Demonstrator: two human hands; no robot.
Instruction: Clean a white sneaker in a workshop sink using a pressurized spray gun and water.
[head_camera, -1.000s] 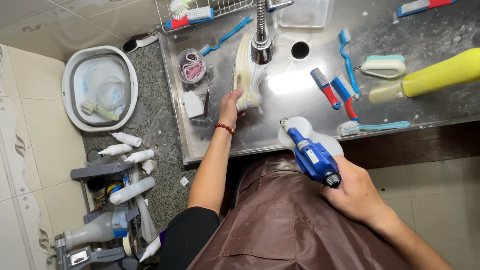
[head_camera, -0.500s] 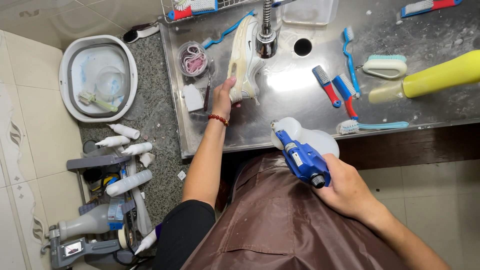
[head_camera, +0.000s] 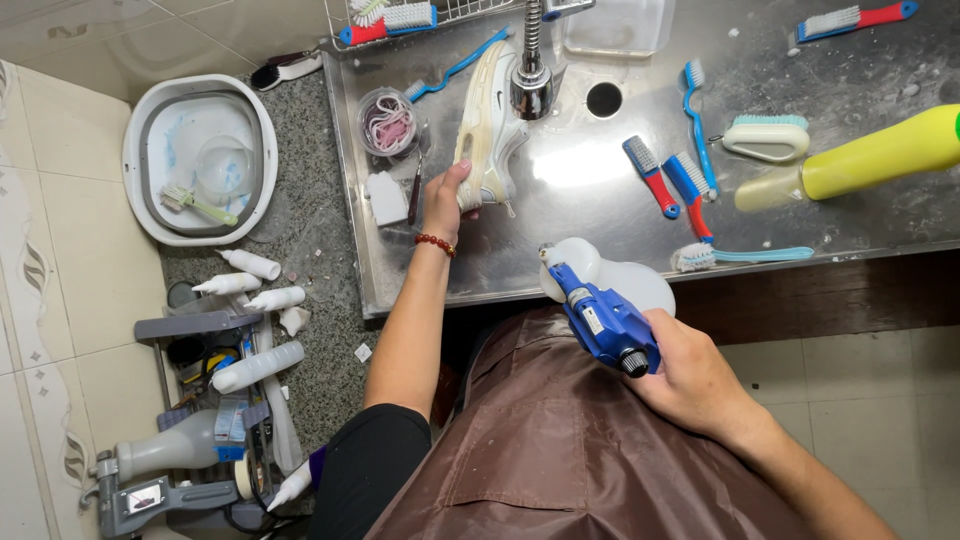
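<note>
Now, wet steel sink surface (head_camera: 800, 215) strewn with brushes; chrome tap (head_camera: 531, 75) overhangs the white sneaker (head_camera: 488, 125), lying lengthwise, toe away. Left hand (head_camera: 446, 200) grips its heel; right hand (head_camera: 690, 375) clutches the blue-and-white spray bottle (head_camera: 600, 300).

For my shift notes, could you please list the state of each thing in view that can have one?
Left hand: gripping the sneaker.
Sneaker: on its side under the faucet.
Faucet: no water visible.
Right hand: closed on the spray bottle.
Spray bottle: held tilted over the sink edge.
Drain: open.
Yellow bottle: lying flat.
</note>
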